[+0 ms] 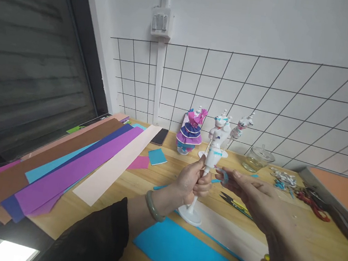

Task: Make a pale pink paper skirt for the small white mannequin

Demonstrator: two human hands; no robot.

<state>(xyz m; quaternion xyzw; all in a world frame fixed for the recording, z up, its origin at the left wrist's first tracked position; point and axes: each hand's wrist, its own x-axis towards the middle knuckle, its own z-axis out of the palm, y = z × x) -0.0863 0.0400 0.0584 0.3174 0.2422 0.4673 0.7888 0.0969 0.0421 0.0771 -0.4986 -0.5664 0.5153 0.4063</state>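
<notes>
My left hand is wrapped around the stem of a small white dress form, holding it upright and slightly tilted over its round base. Bits of blue and red cling to the form's body. Just to the right of the stem, my right hand has its fingertips close together around a small light-blue strip; its exact kind is hard to make out. Under the base lie a pale paper strip and a wide blue crepe paper sheet.
Long coloured paper strips fan out at the left. Behind stand a dress form in a ruffled pink, blue and purple dress and more bare forms. Yellow thread snips, a glass jar, red-handled scissors and an orange-lined tray lie rightward.
</notes>
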